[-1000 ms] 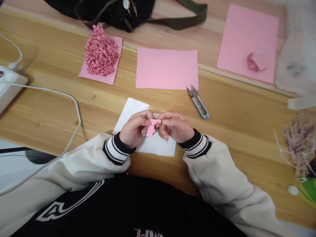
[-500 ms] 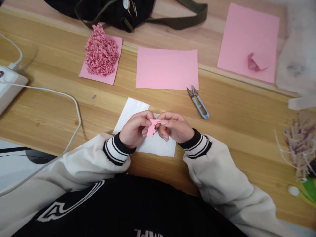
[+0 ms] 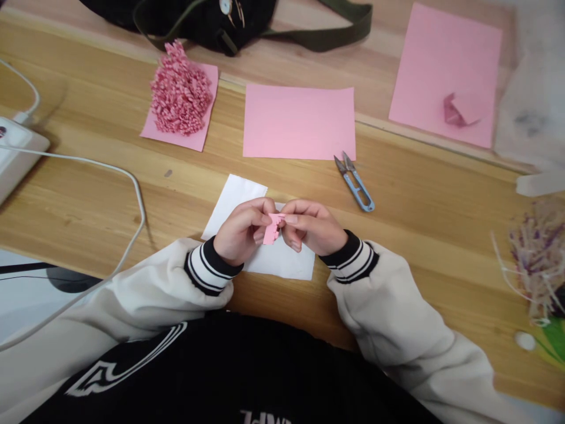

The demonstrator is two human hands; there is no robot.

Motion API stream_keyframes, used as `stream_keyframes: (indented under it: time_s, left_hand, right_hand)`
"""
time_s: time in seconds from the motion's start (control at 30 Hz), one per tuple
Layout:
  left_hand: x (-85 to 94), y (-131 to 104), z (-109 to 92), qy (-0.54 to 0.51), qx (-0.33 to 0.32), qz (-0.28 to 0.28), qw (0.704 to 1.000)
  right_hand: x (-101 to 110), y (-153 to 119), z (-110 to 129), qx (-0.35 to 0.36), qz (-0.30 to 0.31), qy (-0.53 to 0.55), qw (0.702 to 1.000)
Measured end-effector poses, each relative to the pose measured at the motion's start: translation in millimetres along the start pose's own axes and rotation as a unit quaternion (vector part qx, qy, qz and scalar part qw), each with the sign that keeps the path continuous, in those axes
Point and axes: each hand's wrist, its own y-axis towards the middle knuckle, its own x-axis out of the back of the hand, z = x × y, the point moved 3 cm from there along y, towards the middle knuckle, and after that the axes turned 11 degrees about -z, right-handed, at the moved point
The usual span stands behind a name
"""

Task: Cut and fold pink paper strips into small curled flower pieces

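A small pink paper piece [image 3: 271,231] with a fringed right edge is pinched between the thumb and fingers of my left hand [image 3: 243,228]. My right hand [image 3: 314,225] is closed on the upper right end of the same piece, at a thin strip. Both hands are above two white paper sheets [image 3: 286,259], which they partly cover. Right of my hands lie blue-handled thread snips [image 3: 355,184], blades apart, their tips at the lower edge of a pink sheet [image 3: 299,122].
Curly pink paper pieces [image 3: 180,94] are heaped on a pink sheet at the upper left. A white power strip [image 3: 20,156] with cables sits at left, a black bag [image 3: 194,20] at the back, dried flowers [image 3: 536,253] at right. Another pink sheet [image 3: 450,59] is at upper right.
The thumb and fingers of my right hand have shifted slightly left along the strip, and less of it shows. My left hand looks unmoved.
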Motion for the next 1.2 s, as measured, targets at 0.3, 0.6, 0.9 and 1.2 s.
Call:
stream_keyframes:
  time_s: [0.3, 0.6, 0.9, 1.2]
  left_hand:
    - [0.5, 0.6, 0.1, -0.001, -0.007, -0.001, 1.0]
    - [0.2, -0.8, -0.5, 0.005, -0.008, 0.006, 1.0]
    - [-3.5, -1.7, -1.0, 0.003, 0.009, -0.02, 1.0]
    - [-3.1, -2.5, -1.0, 0.035, -0.013, -0.019, 0.999]
  right_hand:
    - [-0.6, -0.1, 0.1, 0.009, 0.003, -0.001, 1.0]
    - [-0.8, 0.4, 0.6, 0.007, 0.0, -0.002, 1.0]
    - [0.0, 0.0, -0.6, 0.012, 0.007, 0.006, 1.0]
    - [-0.2, 0.1, -0.4, 0.005, -0.005, -0.008, 1.0]
